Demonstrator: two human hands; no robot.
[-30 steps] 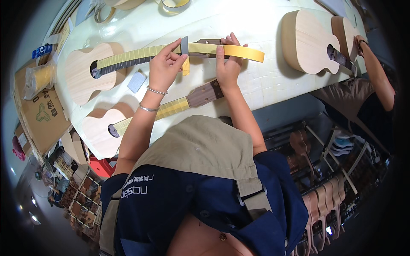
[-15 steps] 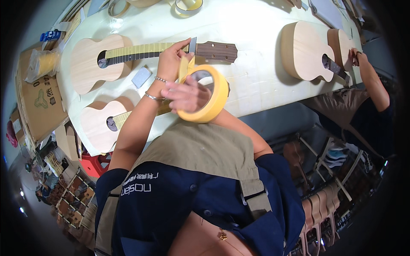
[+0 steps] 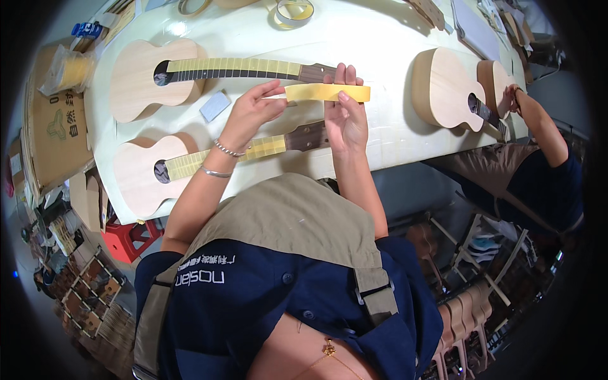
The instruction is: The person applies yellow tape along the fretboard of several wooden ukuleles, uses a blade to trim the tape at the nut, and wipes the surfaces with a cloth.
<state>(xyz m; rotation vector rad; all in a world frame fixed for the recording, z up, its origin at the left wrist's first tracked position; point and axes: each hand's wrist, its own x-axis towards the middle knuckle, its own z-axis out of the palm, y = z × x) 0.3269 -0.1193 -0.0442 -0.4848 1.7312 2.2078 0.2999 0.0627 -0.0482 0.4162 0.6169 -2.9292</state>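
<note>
My right hand [image 3: 348,120] holds a roll of yellow masking tape [image 3: 347,93] edge-on, thumb on the near side and fingers behind. A strip runs left from the roll to the fingertips of my left hand [image 3: 256,111], closed at its end. A thin grey edge shows just below those fingers; its kind is unclear. Behind my hands lies an unfinished ukulele [image 3: 136,82], its fretboard covered with yellow tape up to the dark headstock. A second ukulele [image 3: 136,174] lies nearer, its taped neck partly behind my left wrist.
A grey-blue block [image 3: 215,106] lies between the ukuleles. Two more bodies, one a pale ukulele [image 3: 440,88], stand at the right, where a co-worker's hand [image 3: 512,98] touches the farther one. Another tape roll [image 3: 294,11] sits at the back. A cardboard box [image 3: 54,126] and red stool [image 3: 130,239] flank the left edge.
The grey flat piece has left the far ukulele's neck end. My right hand has swung the tape roll up and right, turning it edge-on, and a strip now stretches between my hands.
</note>
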